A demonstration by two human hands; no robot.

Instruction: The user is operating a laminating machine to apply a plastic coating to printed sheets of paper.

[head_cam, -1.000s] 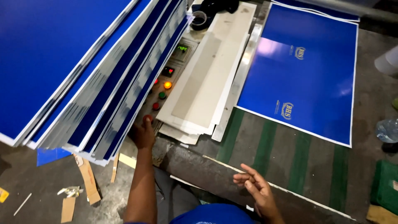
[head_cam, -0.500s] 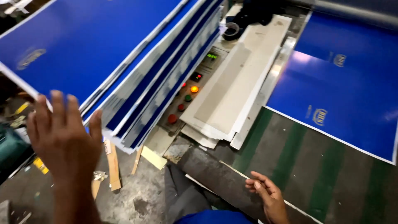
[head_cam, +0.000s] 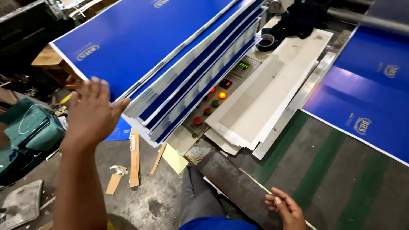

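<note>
Grey, stained concrete floor [head_cam: 145,200] fills the lower left of the head view, littered with brown cardboard strips [head_cam: 134,157] and a pale yellow card scrap [head_cam: 174,158]. From ten o'clock toward one o'clock slants a tall stack of large glossy blue printed sheets with white edges [head_cam: 170,55], its near corner pointing toward six o'clock. The left hand [head_cam: 91,117] is raised at nine o'clock, palm forward and fingers spread apart, its fingertips touching or just beside the stack's lower left edge; it clasps nothing. Just right of the stack sits a grey control panel [head_cam: 213,100] with red, green and lit orange buttons. Beside that, toward two o'clock, lie flat grey-white boards [head_cam: 272,89], and beyond them at three o'clock a single blue printed sheet [head_cam: 362,98] lies on a dark green-striped bed [head_cam: 332,170]. The right hand [head_cam: 286,205] rests at five o'clock on the near edge of that bed, fingers loosely curled, gripping nothing. A teal padded seat [head_cam: 32,130] stands at eight o'clock.
</note>
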